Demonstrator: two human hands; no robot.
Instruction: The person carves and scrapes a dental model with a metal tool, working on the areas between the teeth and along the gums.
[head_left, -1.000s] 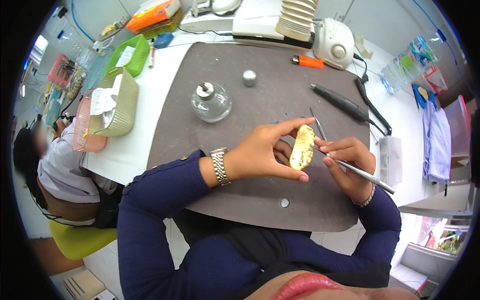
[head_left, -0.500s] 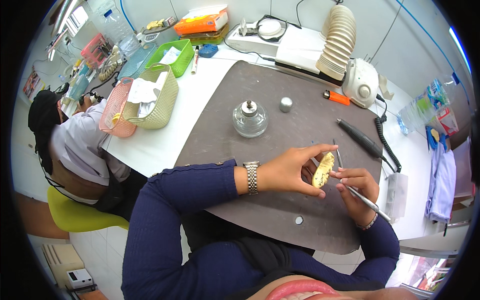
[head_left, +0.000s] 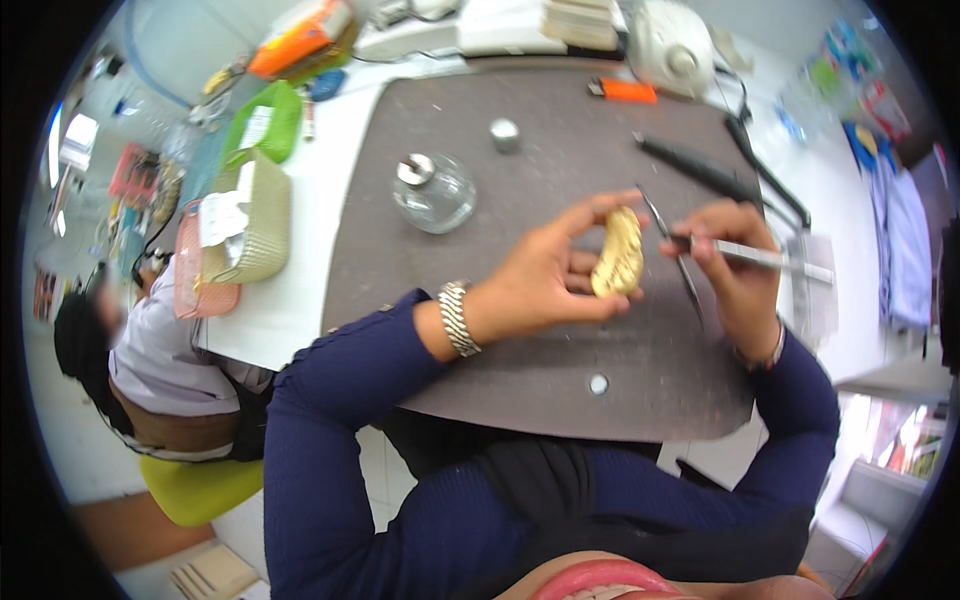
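Note:
My left hand (head_left: pixel 555 265), a metal watch at its wrist, grips a yellow plaster dental cast (head_left: pixel 618 255) between thumb and fingers. Tooth shapes show along the cast's edge. To its right, my right hand (head_left: pixel 730 255) is closed round a slim metal hand tool (head_left: pixel 755 255). The tool's dark end points left at the cast, a short gap away, and its blurred handle sticks out to the right. A second thin metal instrument (head_left: pixel 688 285) appears to lie on the brown mat (head_left: pixel 500 370) between my hands.
A glass spirit lamp (head_left: pixel 435 200) stands left of a small metal cap (head_left: pixel 505 134). An orange lighter (head_left: pixel 625 91) and a black handpiece (head_left: pixel 700 167) lie farther back. Baskets (head_left: pixel 255 215) line the left side, where a co-worker (head_left: pixel 170 350) sits.
The whole view has shifted and blurred. My left hand has turned the cast so its toothed side shows more. My right hand's tool has swung closer to level and drawn slightly off the cast.

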